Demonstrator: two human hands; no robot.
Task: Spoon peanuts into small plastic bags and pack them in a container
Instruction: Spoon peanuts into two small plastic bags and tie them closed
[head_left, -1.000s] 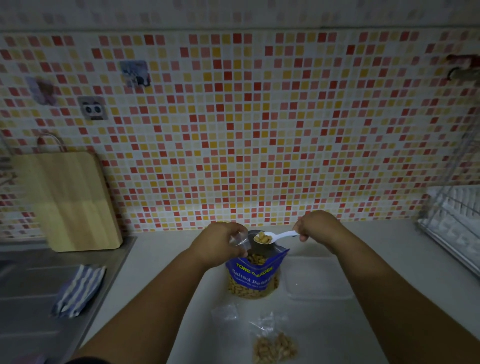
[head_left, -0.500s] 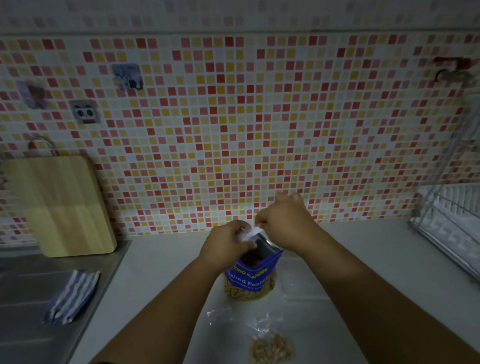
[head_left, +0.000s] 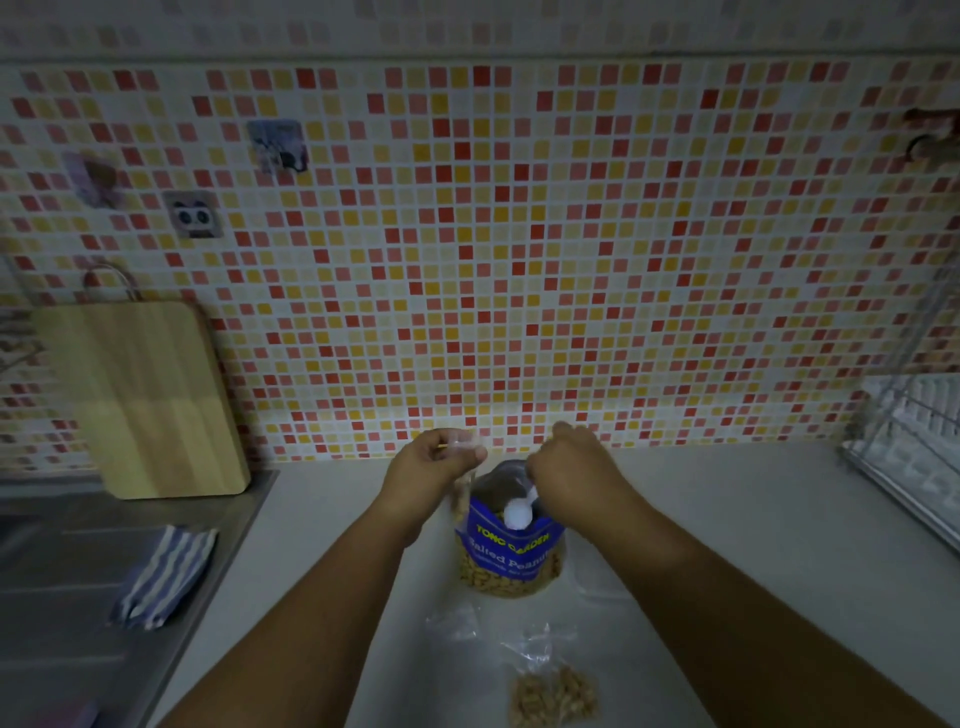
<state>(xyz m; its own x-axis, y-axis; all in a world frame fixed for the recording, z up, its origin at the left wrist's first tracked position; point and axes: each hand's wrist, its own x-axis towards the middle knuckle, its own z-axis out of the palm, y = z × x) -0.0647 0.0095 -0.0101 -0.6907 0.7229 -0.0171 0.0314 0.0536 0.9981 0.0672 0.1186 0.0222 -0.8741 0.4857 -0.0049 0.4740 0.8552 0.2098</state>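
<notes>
A blue pouch of salted peanuts (head_left: 511, 558) stands open on the white counter (head_left: 322, 545). My left hand (head_left: 434, 475) pinches the top of a small clear plastic bag (head_left: 464, 488) that hangs just left of the pouch's mouth, with some peanuts in it. My right hand (head_left: 574, 475) holds a white plastic spoon (head_left: 518, 512), its bowl turned down at the pouch's opening. Nearer to me a filled small bag of peanuts (head_left: 553, 693) lies flat, with an empty clear bag (head_left: 452, 623) beside it. A clear container (head_left: 597, 577) sits right of the pouch, mostly hidden by my right forearm.
A wooden cutting board (head_left: 140, 400) leans on the tiled wall at the left, above a steel sink (head_left: 67, 571) that holds a striped cloth (head_left: 166, 571). A wire dish rack (head_left: 914, 457) stands at the right edge of the counter.
The spoon carried peanuts over to the small bag in my left hand, and now it points down into the pouch, empty. My left hand has lifted the small bag slightly.
</notes>
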